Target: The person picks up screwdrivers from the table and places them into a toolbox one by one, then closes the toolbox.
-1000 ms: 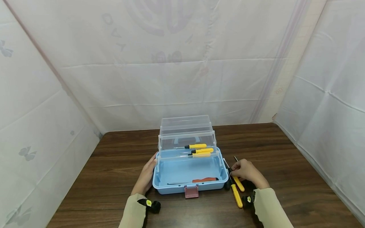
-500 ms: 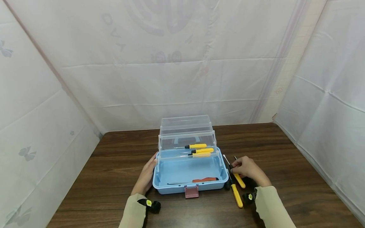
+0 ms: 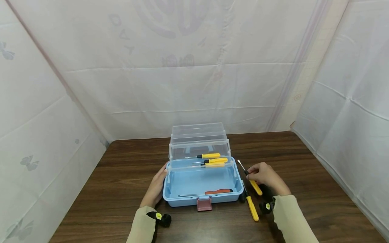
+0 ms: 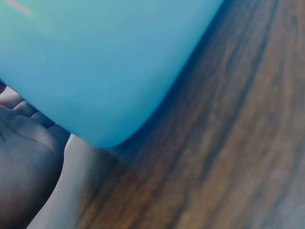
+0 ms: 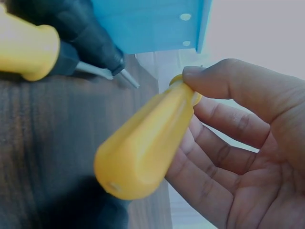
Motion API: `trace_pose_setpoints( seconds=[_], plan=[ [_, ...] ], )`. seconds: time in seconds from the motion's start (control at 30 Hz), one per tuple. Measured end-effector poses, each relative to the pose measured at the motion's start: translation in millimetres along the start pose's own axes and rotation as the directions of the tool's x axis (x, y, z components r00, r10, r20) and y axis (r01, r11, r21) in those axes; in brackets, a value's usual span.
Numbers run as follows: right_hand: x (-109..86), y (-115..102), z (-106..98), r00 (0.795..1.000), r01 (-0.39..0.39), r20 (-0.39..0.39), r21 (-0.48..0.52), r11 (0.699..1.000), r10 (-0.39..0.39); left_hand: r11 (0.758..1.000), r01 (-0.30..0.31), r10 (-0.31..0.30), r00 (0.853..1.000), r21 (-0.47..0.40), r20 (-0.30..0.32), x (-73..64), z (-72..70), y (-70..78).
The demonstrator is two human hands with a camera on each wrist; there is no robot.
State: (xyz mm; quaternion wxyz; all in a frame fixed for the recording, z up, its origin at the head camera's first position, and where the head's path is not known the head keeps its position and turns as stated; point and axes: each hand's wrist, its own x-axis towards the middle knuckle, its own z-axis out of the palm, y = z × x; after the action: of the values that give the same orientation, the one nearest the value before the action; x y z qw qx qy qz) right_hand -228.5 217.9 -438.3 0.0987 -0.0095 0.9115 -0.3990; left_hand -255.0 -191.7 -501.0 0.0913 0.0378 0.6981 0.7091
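Note:
My right hand [image 3: 265, 177] pinches a yellow-handled screwdriver [image 3: 256, 187] near its black collar, just right of the box. In the right wrist view thumb and fingertips grip the neck of its yellow handle [image 5: 143, 143], the butt towards the camera. My left hand [image 3: 155, 185] rests along the left side of a light-blue toolbox [image 3: 182, 202]; the left wrist view shows its palm [image 4: 28, 157] beside the blue wall [image 4: 109, 95]. A red-handled screwdriver [image 3: 218, 191] lies inside at the front. Several yellow-handled screwdrivers [image 3: 209, 156] lie in the clear upper trays [image 3: 199, 146].
Another yellow-handled screwdriver [image 3: 252, 209] lies on the wooden table [image 3: 127, 162] right of the box, beside a black-handled one [image 3: 242, 197]. The clear lid stands raised at the back, and a pink latch [image 3: 204, 204] hangs open in front. Pale cloth [image 3: 194, 87] surrounds the table.
My right hand has shifted slightly up and to the right with the yellow-handled screwdriver, drawing it away from the others beside the box. The left hand and toolbox have stayed still.

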Motion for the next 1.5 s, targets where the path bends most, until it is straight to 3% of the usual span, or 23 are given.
trace_pose_setpoints(
  seconds=[1.17, 1.5],
  plan=[
    [9.1, -29.3, -16.5, 0.995, 0.092, -0.029, -0.046, 0.995, -0.094, 1.000, -0.006, 0.006, 1.000, 0.011, -0.003, -1.0, 1.1, -0.4],
    [16.6, -39.3, -21.4, 0.988, 0.145, -0.032, -0.104, 0.984, -0.149, 1.000, -0.003, 0.004, 1.000, 0.012, -0.002, -0.3, 0.0, -1.5]
  ],
)
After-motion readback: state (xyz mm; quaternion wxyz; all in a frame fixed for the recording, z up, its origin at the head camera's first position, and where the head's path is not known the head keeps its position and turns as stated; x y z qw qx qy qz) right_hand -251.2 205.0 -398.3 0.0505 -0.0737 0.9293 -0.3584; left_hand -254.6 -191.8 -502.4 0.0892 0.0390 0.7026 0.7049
